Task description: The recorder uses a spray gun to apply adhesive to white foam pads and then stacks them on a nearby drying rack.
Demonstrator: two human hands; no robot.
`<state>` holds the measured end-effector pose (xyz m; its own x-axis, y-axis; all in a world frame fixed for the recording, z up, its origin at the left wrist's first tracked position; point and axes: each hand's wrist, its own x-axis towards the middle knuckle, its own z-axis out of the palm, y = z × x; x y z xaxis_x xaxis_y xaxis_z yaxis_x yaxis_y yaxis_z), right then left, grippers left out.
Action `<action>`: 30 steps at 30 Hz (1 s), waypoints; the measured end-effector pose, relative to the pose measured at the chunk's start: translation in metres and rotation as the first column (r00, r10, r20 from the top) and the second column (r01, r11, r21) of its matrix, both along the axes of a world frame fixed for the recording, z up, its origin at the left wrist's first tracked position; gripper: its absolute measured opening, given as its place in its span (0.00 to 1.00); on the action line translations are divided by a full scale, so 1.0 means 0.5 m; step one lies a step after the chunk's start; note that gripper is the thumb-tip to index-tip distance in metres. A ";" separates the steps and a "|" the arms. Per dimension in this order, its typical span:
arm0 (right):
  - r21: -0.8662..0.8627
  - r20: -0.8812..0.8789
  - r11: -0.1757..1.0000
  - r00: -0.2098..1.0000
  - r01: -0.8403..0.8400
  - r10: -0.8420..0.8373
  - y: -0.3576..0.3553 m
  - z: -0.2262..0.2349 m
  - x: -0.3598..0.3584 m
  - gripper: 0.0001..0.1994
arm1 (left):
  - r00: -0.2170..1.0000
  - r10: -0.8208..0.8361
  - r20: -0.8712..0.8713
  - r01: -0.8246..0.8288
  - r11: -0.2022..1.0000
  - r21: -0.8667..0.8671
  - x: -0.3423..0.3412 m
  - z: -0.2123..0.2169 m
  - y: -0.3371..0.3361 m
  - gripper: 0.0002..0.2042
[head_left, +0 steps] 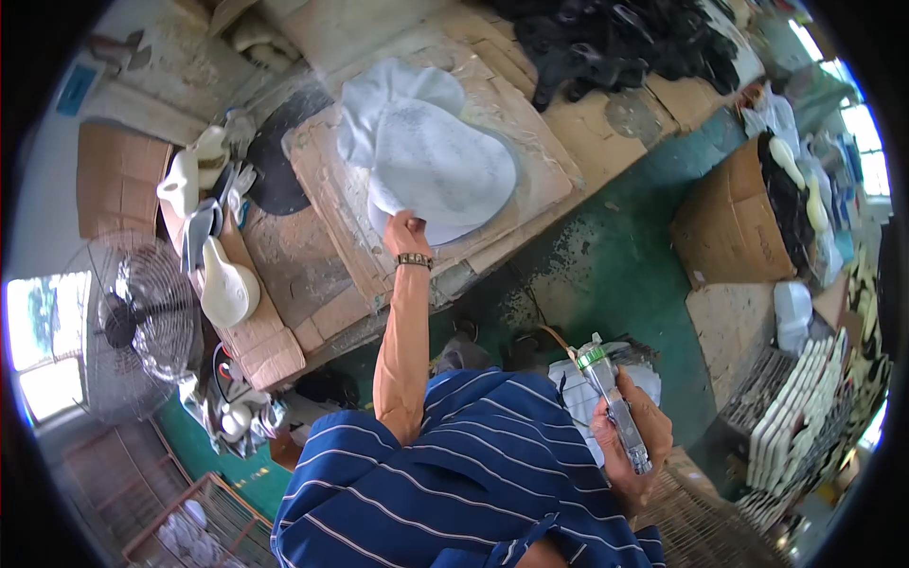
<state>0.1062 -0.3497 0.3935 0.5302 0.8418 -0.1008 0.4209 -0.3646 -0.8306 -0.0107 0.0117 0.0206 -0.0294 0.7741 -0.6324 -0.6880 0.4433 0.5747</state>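
A large, rounded seat-shaped piece in pale grey, speckled fabric [440,166] lies on a cardboard-topped board [327,151] on the bench. At its far left the fabric bunches into loose folds [393,90]. My left hand [405,232] is closed at the piece's near edge, fingers pinched on the fabric. Out to the right, over the floor by my body, my right hand [636,437] wraps round a silver hand tool [611,402] with a green ring near its head. A thin tan hose [557,336] shows by that head; its exact kind is unclear.
White moulded saddle-like forms [229,284] stand at the bench's left, beside a wire-caged fan [128,322]. Black pieces [625,47] are heaped at the far right of the bench. A large cardboard box [734,222] and stacked pale slatted pieces [795,407] stand on the right.
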 end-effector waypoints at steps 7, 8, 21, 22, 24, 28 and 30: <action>0.198 -0.114 0.957 0.974 0.214 -0.194 -0.127 -0.086 0.022 0.37 | 0.982 -0.094 -0.163 0.167 0.830 0.532 0.178 0.206 0.009 0.03; 0.230 -0.159 0.947 0.969 0.224 -0.191 -0.144 -0.092 0.035 0.38 | 0.956 -0.259 -0.137 0.292 0.795 0.532 0.192 0.217 0.007 0.03; 0.281 -0.328 0.269 0.355 0.921 -0.875 -0.404 -0.271 -0.030 0.34 | 0.090 -0.993 -0.073 0.985 0.078 0.156 0.521 0.173 -0.682 0.35; 0.247 -0.336 0.231 0.306 0.941 -0.891 -0.423 -0.282 -0.041 0.35 | -0.031 -0.999 0.018 0.991 -0.028 0.128 0.530 0.147 -0.741 0.34; 0.198 -0.306 0.160 0.216 0.967 -0.927 -0.460 -0.303 -0.058 0.35 | -0.231 -0.959 0.165 0.972 -0.221 0.075 0.546 0.111 -0.880 0.34; 0.064 -0.265 -0.003 0.014 0.998 -0.964 -0.522 -0.330 -0.092 0.34 | -0.506 -0.774 0.380 0.850 -0.522 0.070 0.538 0.034 -1.117 0.36; 0.021 -0.212 -0.097 -0.091 0.995 -0.973 -0.543 -0.353 -0.102 0.31 | -0.612 -0.657 0.440 0.758 -0.647 0.089 0.522 -0.029 -1.200 0.36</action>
<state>0.0551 -0.6211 0.2172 0.7938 -0.5767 -0.1933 -0.3669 -0.2006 -0.9084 0.2505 -0.5884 0.0059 0.4614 -0.7265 -0.5092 0.8871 0.3882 0.2499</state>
